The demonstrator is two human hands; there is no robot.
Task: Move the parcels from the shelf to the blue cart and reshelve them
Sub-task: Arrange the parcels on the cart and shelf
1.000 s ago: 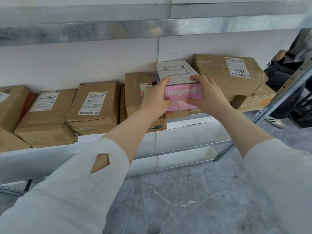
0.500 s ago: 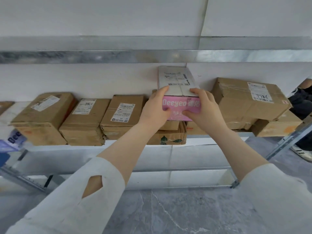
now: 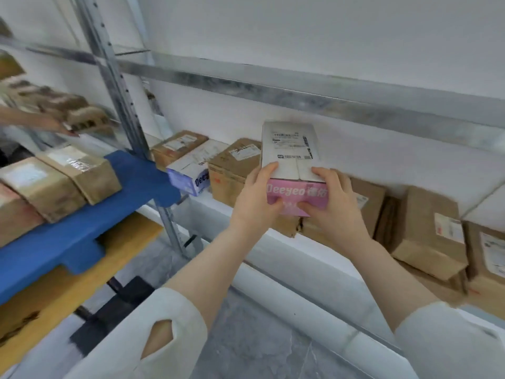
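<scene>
I hold a white and pink box [image 3: 291,154] printed "Deeyeo" in front of the white shelf [image 3: 273,236]. My left hand [image 3: 255,198] grips its left side and my right hand [image 3: 334,206] grips its right side. The box is lifted off the shelf, above a row of brown cardboard parcels [image 3: 235,165]. The blue cart [image 3: 82,222] stands to the left with two brown parcels [image 3: 54,181] on its deck.
A metal upright post [image 3: 117,86] stands between cart and shelf. Another person's hand [image 3: 54,124] reaches toward parcels on a shelf at far left. More brown parcels [image 3: 431,231] line the shelf at right. A white and blue Deeyeo box [image 3: 191,173] lies near the post.
The pink box has come up off the stack and away from the shelf in both hands. My view has swung left, bringing the blue cart and the post into sight.
</scene>
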